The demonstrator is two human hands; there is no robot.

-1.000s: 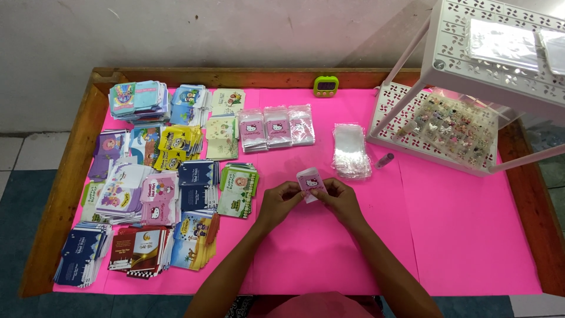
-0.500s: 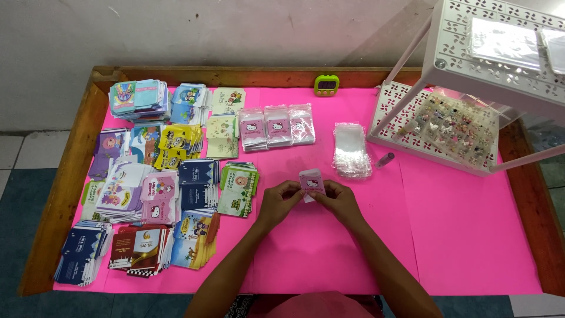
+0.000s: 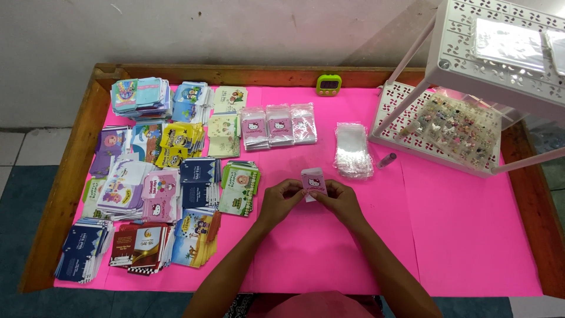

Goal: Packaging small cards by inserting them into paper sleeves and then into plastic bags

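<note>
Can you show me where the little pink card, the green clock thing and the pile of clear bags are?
small pink card [image 3: 313, 180], head view, on its middle, held between both hands.
small green timer [image 3: 329, 85], head view, on its dark screen.
stack of clear plastic bags [image 3: 352, 151], head view, on the stack's middle.

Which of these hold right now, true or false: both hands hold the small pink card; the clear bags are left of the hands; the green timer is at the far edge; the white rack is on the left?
1. Both the left hand and right hand hold the small pink card. True.
2. The stack of clear bags lies left of the hands. False: it lies beyond the right hand.
3. The green timer sits at the table's far edge. True.
4. The white rack stands on the left. False: it stands on the right.
</note>
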